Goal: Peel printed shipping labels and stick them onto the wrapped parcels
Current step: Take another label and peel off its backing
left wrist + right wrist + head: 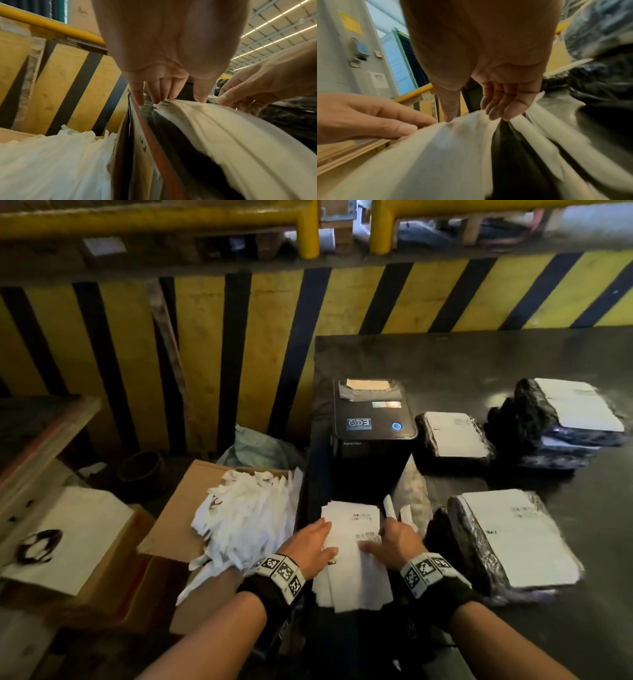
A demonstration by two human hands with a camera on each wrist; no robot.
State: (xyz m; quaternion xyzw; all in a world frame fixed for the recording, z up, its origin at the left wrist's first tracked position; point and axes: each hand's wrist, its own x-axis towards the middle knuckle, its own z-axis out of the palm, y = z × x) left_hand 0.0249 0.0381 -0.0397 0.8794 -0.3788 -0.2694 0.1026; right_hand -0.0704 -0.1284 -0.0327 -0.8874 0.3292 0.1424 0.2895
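Your stack of labels (352,556) lies at the near left corner of the table (479,361), just in front of the printer (371,436), its long axis running from you toward the printer. Your left hand (313,546) rests flat on the stack's left side, fingers straight and holding nothing. Your right hand (394,539) sits on its right side, thumb laid across the top sheet and fingers bent down onto its far right edge (whether they already pinch a corner, you can't tell from here). The nearest wrapped parcel (513,542) lies immediately right of the stack, so your right hand is the closer one to carry a peeled label across.
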